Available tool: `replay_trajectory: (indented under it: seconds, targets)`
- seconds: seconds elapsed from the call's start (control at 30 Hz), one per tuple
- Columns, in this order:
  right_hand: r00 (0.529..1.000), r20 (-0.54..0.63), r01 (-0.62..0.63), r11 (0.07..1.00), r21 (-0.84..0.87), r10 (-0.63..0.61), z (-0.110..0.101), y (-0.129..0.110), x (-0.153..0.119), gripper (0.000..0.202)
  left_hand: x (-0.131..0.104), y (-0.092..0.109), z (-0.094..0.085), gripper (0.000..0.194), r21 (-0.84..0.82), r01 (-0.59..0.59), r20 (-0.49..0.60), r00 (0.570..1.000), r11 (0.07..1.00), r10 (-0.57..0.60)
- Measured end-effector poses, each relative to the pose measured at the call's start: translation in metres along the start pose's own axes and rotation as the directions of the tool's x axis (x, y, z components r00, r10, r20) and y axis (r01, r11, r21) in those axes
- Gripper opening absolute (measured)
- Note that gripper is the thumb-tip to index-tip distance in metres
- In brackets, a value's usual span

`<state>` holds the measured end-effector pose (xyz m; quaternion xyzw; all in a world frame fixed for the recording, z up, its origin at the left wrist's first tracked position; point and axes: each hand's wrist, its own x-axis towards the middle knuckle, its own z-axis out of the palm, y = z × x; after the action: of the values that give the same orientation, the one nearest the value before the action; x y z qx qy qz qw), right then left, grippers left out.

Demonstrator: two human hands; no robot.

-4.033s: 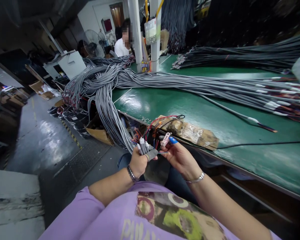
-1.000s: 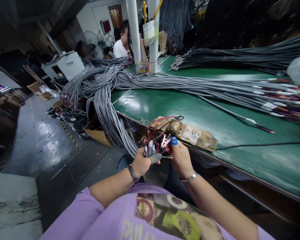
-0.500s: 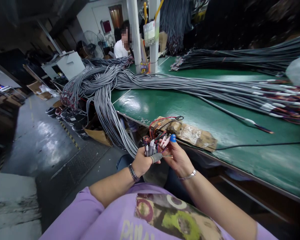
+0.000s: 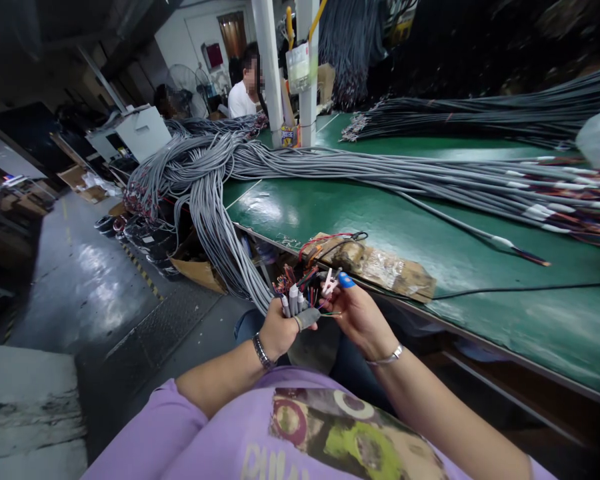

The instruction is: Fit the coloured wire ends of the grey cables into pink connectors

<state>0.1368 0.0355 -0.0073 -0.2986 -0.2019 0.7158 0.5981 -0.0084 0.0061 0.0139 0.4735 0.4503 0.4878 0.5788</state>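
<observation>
My left hand (image 4: 280,328) is closed around a bundle of grey cables (image 4: 250,283), a grey cover on its thumb. White-sleeved cable ends (image 4: 294,300) stand up out of the fist. Loose coloured wires (image 4: 311,293) fan out from them, and a few thin wires (image 4: 333,314) reach across to the right. My right hand (image 4: 357,313), with a blue cover on the thumb tip, pinches a small pale pink, clip-like piece (image 4: 330,283) beside these wires. Its fingertips are partly hidden. Behind both hands, a taped wooden board (image 4: 400,273) lies along the table edge.
On the green table (image 4: 325,207) a long run of grey cables (image 4: 360,163) crosses toward stripped ends at right. Black cables (image 4: 470,120) lie farther back. A white post (image 4: 307,80) rises there. A person in a white shirt (image 4: 241,100) sits beyond. A cardboard box (image 4: 197,272) is below left.
The left hand has shifted slightly left, and the right hand has turned a little. The pale piece is tilted differently, and thin wires between the hands are more spread out.
</observation>
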Motion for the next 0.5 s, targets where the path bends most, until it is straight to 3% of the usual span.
replay_trajectory:
  seconds: [0.2, 0.5]
  targets:
    - [0.999, 0.007, -0.04, 0.999, 0.013, 0.04, -0.0017, 0.0005, -0.0015, 0.032, 0.0043, -0.0004, 0.0025, 0.036, -0.008, -0.001, 0.0, 1.0, 1.0, 0.001]
    - [0.995, 0.044, -0.093, 0.996, -0.004, 0.093, -0.0063, 0.0011, 0.0042, 0.03, 0.0064, 0.0085, 0.0065, 0.039, -0.05, 0.045, -0.032, 0.998, 0.998, -0.047]
